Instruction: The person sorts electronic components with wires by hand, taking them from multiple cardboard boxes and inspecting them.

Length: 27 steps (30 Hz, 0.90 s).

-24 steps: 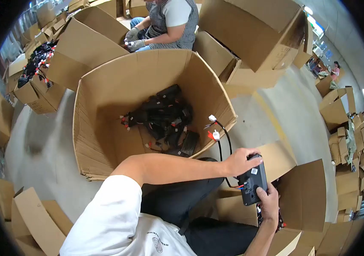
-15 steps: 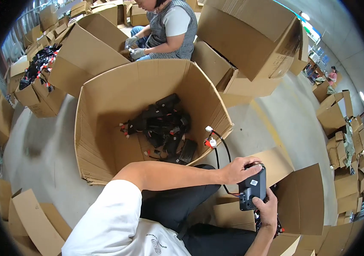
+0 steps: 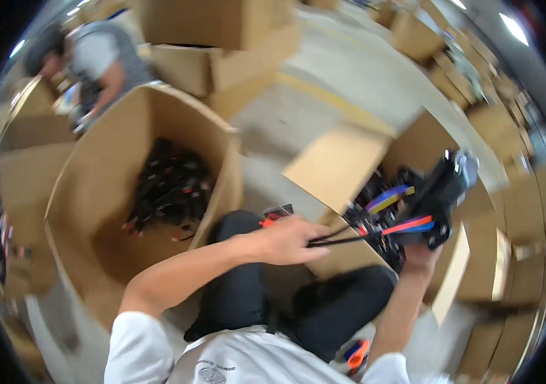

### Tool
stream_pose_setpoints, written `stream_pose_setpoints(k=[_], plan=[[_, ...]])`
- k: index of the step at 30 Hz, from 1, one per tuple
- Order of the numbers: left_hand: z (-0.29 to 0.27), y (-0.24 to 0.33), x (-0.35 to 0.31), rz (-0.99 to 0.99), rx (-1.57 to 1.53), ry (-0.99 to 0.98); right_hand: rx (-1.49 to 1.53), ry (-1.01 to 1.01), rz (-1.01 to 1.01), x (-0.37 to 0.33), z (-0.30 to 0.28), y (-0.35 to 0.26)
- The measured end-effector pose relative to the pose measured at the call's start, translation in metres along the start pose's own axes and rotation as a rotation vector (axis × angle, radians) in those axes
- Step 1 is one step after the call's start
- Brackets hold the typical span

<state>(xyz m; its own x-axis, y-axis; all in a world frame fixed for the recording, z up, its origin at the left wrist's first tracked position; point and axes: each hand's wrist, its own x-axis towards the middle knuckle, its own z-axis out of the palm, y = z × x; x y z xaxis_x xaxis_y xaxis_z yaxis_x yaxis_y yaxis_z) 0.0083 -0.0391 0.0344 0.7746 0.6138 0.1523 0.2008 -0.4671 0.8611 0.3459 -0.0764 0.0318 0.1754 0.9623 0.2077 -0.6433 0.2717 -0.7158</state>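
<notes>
My right hand (image 3: 421,255) holds up a black plastic device (image 3: 439,189) with cables, gripping it from below over an open cardboard box on my right. The picture is smeared by motion, so its details are unclear. My left hand (image 3: 286,242) is closed on the device's black cable (image 3: 343,240), which runs taut toward the device. Past the left hand's knuckles, orange-and-white connectors (image 3: 273,221) stick out. Red and blue strips (image 3: 417,225) show beside the device. Under it, the right-hand box (image 3: 334,169) contains more black parts and coloured wires.
A large open carton (image 3: 97,217) on the left holds a heap of black devices and cables (image 3: 174,189). Behind it a co-worker (image 3: 103,61) bends forward. Stacked cartons (image 3: 510,134) line the right side. An orange-handled tool (image 3: 358,354) lies by my right leg.
My view has swung to the right. The left hand has left the device's body and now grips its cable. The device, in the right hand, is tilted and over the right-hand box.
</notes>
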Motion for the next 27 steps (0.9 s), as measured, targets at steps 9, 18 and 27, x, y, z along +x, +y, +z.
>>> stream_pose_setpoints(k=[9,18,27], plan=[[0.020,-0.007,0.030,-0.481,-0.735,-0.233,-0.520,0.213,0.090,-0.006,-0.048,-0.063],[0.010,-0.021,0.130,-0.353,-1.437,0.006,-0.401,0.545,0.429,0.045,-0.181,0.009],[0.033,-0.055,0.152,-0.283,-0.882,0.053,-0.377,0.872,0.330,0.106,-0.308,0.102]])
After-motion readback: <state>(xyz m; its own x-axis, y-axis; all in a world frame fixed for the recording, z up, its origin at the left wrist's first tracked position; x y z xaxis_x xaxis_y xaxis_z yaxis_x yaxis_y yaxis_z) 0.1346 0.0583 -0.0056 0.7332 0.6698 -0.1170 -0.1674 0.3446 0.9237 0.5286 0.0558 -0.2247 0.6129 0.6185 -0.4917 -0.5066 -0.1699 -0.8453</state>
